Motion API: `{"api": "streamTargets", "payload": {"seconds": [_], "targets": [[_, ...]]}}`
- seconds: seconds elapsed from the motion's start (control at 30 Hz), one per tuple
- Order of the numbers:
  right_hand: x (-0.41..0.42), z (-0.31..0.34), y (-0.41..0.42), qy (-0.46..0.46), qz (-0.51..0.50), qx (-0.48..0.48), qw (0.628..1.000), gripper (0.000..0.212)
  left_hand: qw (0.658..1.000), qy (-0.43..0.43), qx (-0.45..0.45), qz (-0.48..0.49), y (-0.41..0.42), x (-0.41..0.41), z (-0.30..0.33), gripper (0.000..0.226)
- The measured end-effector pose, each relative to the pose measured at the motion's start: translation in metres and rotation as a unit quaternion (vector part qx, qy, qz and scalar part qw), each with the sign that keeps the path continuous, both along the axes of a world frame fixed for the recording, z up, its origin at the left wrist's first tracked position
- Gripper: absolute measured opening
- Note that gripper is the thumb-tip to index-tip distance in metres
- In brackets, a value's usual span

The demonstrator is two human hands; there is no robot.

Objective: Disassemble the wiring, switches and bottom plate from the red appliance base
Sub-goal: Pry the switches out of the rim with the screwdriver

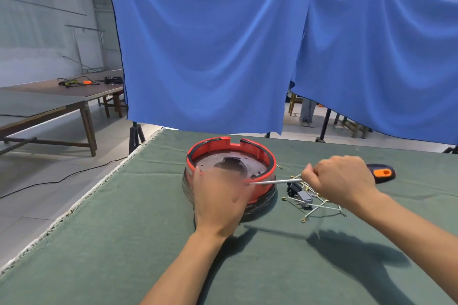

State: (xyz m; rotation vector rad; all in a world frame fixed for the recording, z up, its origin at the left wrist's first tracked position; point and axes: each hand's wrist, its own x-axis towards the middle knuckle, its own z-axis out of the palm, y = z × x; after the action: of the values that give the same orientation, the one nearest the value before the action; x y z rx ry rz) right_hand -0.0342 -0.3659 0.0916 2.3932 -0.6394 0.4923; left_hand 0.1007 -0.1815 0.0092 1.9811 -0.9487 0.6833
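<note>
My left hand (219,202) rests blurred on the near rim of the red base (231,168), fingers fairly straight; my right hand (343,181) grips the screwdriver (380,173), its shaft reaching that rim. If the tip slips while I pry, I judge it could jab my left fingers. The wiring (313,199) already lies just right of the base on the green cloth (124,230); blue sheets (210,44) hang behind

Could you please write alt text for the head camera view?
A person's right hand grips a screwdriver, its tip at the rim of a red appliance base on a green-covered table. The blurred left hand rests on the base; removed wiring and switches lie beside it.
</note>
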Motion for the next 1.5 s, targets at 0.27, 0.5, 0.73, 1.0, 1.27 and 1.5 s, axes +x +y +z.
{"api": "streamTargets", "payload": {"seconds": [0.27, 0.5, 0.73, 1.0, 1.27, 1.5], "targets": [[-0.006, -0.027, 0.008, -0.046, -0.024, 0.082, 0.995, 0.052, 1.000, -0.004, 0.005, -0.018, 0.004, -0.001, 0.003, 0.043], [-0.004, -0.037, 0.011, -0.055, -0.038, 0.075, 0.995, 0.055, 1.000, -0.002, 0.004, -0.020, 0.003, 0.000, 0.002, 0.048], [-0.002, -0.041, 0.015, -0.058, -0.042, 0.071, 0.995, 0.054, 1.000, 0.006, -0.010, -0.014, 0.000, 0.003, 0.000, 0.044], [0.006, -0.035, 0.008, -0.055, -0.020, 0.044, 0.997, 0.056, 0.998, 0.031, -0.046, -0.021, -0.005, 0.006, 0.002, 0.035], [0.033, -0.025, -0.021, -0.064, 0.082, 0.001, 0.995, 0.069, 0.997, 0.031, -0.069, -0.017, -0.009, 0.008, 0.001, 0.032], [0.058, -0.021, -0.041, -0.132, 0.215, 0.015, 0.968, 0.058, 0.996, 0.029, -0.082, -0.017, -0.015, 0.012, -0.001, 0.029]]}}
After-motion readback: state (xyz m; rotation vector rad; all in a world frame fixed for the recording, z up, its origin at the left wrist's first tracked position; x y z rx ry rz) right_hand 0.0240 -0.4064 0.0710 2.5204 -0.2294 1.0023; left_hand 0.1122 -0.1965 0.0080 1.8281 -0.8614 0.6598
